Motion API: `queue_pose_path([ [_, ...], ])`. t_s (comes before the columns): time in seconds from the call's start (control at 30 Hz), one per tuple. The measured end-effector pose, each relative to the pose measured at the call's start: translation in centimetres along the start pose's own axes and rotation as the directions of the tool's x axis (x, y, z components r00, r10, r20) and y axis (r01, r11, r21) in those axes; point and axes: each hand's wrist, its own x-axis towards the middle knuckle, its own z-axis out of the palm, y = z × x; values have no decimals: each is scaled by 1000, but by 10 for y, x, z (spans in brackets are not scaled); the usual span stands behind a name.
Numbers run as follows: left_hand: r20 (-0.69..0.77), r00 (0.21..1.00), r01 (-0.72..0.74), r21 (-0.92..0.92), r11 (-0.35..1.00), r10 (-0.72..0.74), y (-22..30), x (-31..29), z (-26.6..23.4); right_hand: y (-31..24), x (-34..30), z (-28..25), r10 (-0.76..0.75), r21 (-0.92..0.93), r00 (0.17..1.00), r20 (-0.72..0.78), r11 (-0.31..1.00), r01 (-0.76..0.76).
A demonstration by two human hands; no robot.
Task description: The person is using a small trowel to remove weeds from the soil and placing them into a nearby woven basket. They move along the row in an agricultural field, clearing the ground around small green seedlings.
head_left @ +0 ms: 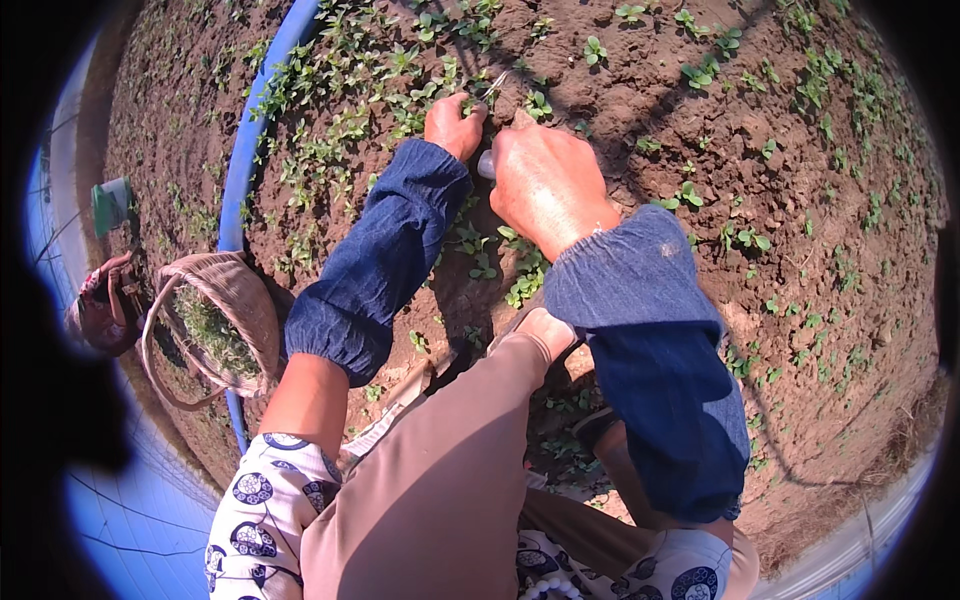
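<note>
Seedlings (455, 95), small, green and round-leaved, grow in the brown soil (800, 250) at the far middle; they look soft and easily torn, best pinched low at the stem. Left hand (452, 125) has its fingers closed on one clump. Right hand (545, 185), just beside it, is gripping a pale-handled tool (487, 160), while a woven basket (235, 300) sits near left.

Two hands work in the soil bed, the left hand (453, 124) at about eleven o'clock of the right hand (545, 183), and each arm wears one dark blue sleeve cover, two in all. One woven basket (232, 300) sits at nine o'clock and one blue pipe (246, 150) runs past it. One small tool (487, 163) shows between the hands; the green seedlings (700, 72) are too many to count.
</note>
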Motion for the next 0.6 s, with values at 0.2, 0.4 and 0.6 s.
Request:
queue_pose_path([
  [0.2, 68, 998, -18, 12, 1000, 17, 13, -5, -2, 5, 14, 23, 78, 18, 995, 66, 997, -80],
  [0.4, 53, 998, 14, 100, 995, -20, 27, -14, -13, 31, -2, 37, -34, 49, 999, 28, 998, 32],
  [0.6, 68, 998, -21, 62, 998, 16, 33, -19, -18, 53, -12, 41, -18, 64, 999, 51, 998, 15],
])
